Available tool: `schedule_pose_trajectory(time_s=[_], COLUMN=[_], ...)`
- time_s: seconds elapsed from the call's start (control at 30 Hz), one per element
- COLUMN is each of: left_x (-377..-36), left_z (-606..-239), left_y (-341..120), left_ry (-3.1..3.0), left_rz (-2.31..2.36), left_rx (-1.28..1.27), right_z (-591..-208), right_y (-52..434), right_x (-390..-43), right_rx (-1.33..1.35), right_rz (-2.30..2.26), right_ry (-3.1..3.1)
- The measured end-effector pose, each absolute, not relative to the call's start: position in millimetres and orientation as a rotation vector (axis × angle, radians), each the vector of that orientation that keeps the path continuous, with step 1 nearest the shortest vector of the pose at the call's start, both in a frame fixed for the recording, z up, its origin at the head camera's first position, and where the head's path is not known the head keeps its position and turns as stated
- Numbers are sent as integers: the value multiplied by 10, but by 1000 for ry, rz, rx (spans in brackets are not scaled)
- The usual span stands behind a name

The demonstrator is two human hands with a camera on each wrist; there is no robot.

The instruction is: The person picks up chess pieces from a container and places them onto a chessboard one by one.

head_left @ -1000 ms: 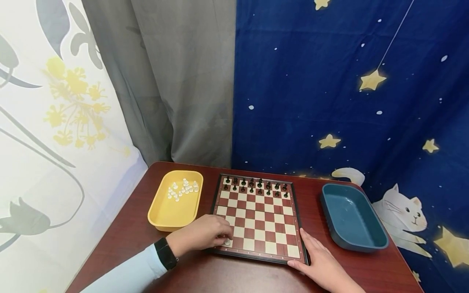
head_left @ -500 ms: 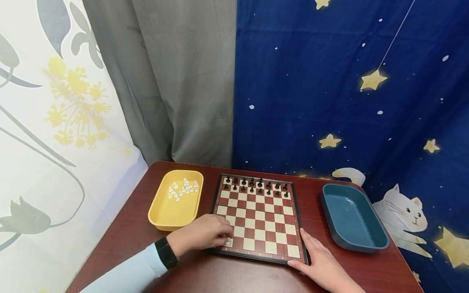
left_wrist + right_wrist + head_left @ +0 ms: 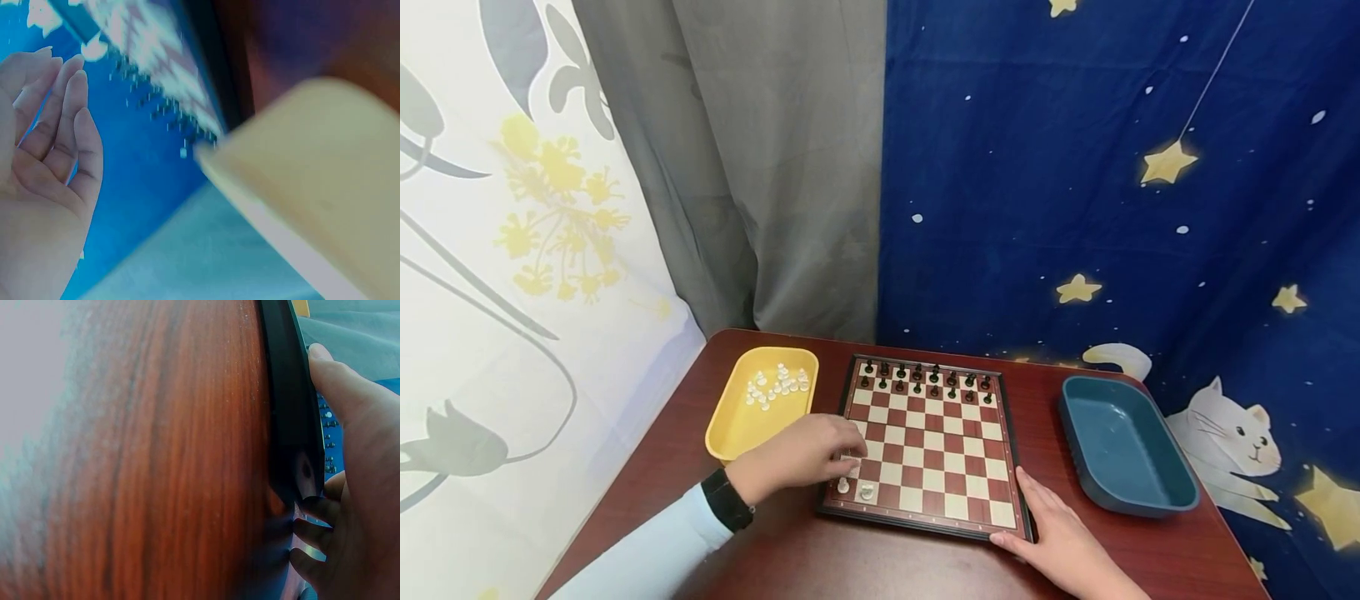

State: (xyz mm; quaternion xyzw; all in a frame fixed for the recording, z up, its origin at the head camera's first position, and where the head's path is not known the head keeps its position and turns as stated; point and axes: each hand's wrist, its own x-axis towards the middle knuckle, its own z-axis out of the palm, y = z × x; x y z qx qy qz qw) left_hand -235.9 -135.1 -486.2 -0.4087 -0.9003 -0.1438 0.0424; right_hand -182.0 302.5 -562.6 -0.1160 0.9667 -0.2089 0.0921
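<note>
My left hand [image 3: 808, 454] hovers over the near left part of the chessboard [image 3: 932, 458]. Its fingers are loosely bent and hold nothing, as the left wrist view of the hand [image 3: 53, 137] shows. Just below it, a white chess pawn [image 3: 843, 485] and a white chess knight [image 3: 867, 492] stand side by side on the nearest row. My right hand [image 3: 1063, 533] holds the board's near right corner, thumb on the front edge and fingers along the right side. From the right wrist, the thumb [image 3: 344, 381] lies against the black board edge [image 3: 290, 394].
Black chess pieces [image 3: 917, 388] fill the two far rows. To the left, a yellow tray [image 3: 718, 429] has several white pieces [image 3: 785, 383] in it. A blue tray [image 3: 1078, 467] stands on the right. Curtains rise behind the dark red table [image 3: 775, 554].
My left hand has let go of the white piece at the near left and lifted slightly up and left, exposing two white pieces. The right hand has stayed on the corner.
</note>
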Motion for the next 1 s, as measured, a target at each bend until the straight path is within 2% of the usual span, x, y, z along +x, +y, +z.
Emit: schedule_pose_trajectory(time_s=[0.33, 0.6, 0.8, 1.0], left_x=[-2731, -3138, -3442, -3599], left_z=[-4541, -4371, -4439, -4582], left_y=[-1922, -2493, -2757, -2807], left_ry=[-2740, -2918, -3039, -3168], left_rz=[-474, -417, -348, -247], left_rx=[-939, -562, -358, -356], right_z=[-5616, -5610, -5606, -5611], right_y=[3022, 3018, 3030, 3019], right_x=[-1832, -1840, -1834, -1827], right_rx=[-316, -321, -337, -314], right_rz=[-611, -611, -624, -612], right_ry=[2850, 2859, 2864, 2842])
